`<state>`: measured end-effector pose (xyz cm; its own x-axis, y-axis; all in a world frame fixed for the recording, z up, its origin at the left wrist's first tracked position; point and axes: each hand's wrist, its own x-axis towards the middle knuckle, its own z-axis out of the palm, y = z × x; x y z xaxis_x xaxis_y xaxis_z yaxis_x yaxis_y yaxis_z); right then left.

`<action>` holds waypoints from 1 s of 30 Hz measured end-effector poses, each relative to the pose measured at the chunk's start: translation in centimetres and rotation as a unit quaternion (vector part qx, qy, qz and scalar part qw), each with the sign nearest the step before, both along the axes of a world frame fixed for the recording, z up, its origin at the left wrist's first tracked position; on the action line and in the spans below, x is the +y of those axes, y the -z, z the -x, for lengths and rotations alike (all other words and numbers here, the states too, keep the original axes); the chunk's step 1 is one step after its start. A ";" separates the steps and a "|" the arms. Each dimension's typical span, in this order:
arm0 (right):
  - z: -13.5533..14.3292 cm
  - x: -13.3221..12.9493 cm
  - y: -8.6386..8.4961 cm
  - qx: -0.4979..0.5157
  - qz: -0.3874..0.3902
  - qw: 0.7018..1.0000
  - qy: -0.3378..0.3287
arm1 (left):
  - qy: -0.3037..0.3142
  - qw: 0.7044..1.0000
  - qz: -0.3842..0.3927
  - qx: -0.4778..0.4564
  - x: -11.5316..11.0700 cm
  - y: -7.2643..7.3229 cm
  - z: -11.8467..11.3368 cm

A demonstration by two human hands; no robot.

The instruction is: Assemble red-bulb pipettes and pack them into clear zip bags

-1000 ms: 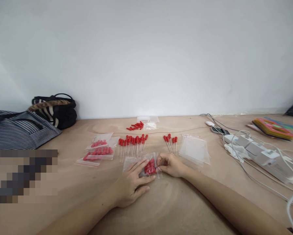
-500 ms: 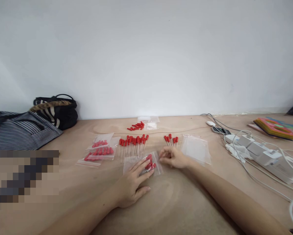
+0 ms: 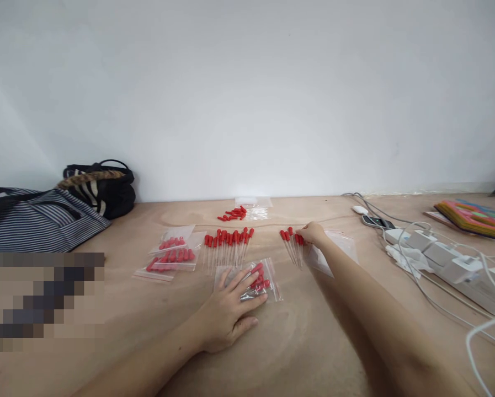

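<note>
My left hand [image 3: 230, 317] lies flat with its fingers spread, pressing on a clear zip bag [image 3: 275, 284] on the table. Inside that bag are red-bulbed droppers [image 3: 260, 275], partly hidden by my fingers. To the right, my right hand [image 3: 313, 234] reaches over a small group of droppers [image 3: 291, 245], its fingers pinched at the red bulb of the rightmost one. Between my hands and further back, a larger row of droppers [image 3: 228, 245] lies side by side. Under my right forearm, clear empty bags [image 3: 342, 245] are partly covered.
Filled dropper bags [image 3: 173, 259] overlap on the left. Loose red bulbs [image 3: 233, 213] and thin clear tubes [image 3: 259, 213] lie near the wall. A power strip [image 3: 450, 264] with chargers and cables runs along the right. Striped and black bags [image 3: 44, 212] stand at far left.
My right hand has moved from the edge of the zip bag, right and away from me, to the small dropper group. My left hand stays on the bag. The view has shifted slightly.
</note>
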<state>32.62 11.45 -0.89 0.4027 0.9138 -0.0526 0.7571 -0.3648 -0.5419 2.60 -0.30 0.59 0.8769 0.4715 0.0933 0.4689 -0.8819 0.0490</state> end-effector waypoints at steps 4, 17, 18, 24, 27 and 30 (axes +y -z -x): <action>-0.4 0.0 -0.2 0.016 0.014 1.000 -0.004 | -0.002 1.000 -0.003 0.002 0.1 0.3 0.1; -0.7 -1.7 -0.5 0.186 0.005 0.982 -0.035 | -0.018 0.999 0.020 0.029 0.0 -0.2 -0.2; -0.7 -2.0 -0.8 0.203 -0.010 0.978 -0.036 | -0.019 0.999 0.019 0.029 0.0 -0.3 -0.2; 0.3 -5.1 -1.4 0.320 -0.149 0.933 -0.070 | -0.023 0.999 0.028 0.025 0.0 -0.3 -0.2; 1.9 -7.0 -0.2 0.353 -0.192 0.913 -0.078 | -0.025 0.999 0.039 0.022 0.1 -0.3 -0.2; 3.5 -8.2 0.7 0.419 -0.225 0.877 -0.069 | -0.025 0.999 0.041 0.011 0.1 -0.2 -0.1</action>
<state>29.17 3.28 -1.62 0.2791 0.9549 0.1018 0.0441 0.0932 -0.9947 2.73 -0.20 0.79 0.8537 0.5196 0.0332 0.5137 -0.8510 0.1092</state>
